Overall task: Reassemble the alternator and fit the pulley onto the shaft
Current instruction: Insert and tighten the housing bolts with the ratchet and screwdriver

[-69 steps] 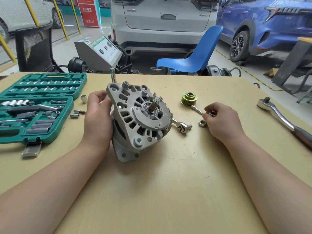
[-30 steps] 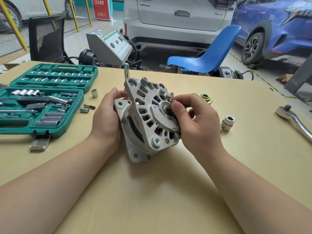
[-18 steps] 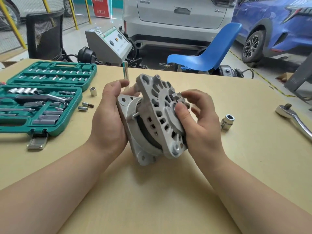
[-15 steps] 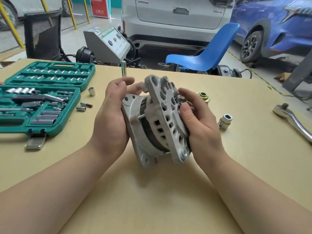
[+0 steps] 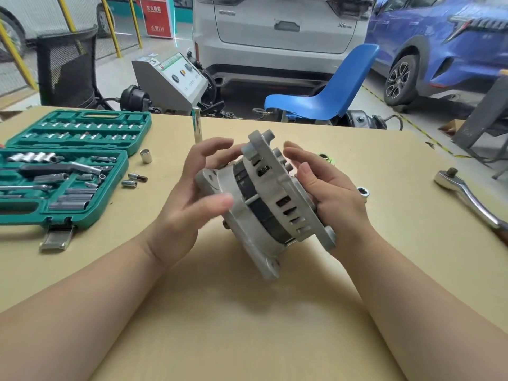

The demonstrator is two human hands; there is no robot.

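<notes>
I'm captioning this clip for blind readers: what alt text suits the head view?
Two bare hands, left hand and right hand, hold a grey alternator tilted above a tan table. An open green socket set lies to the left, a ratchet to the right, and parked cars stand behind.

One head-worn camera looks forward and down, close over the table [image 5: 247,325], toward parked cars [image 5: 275,28].
</notes>
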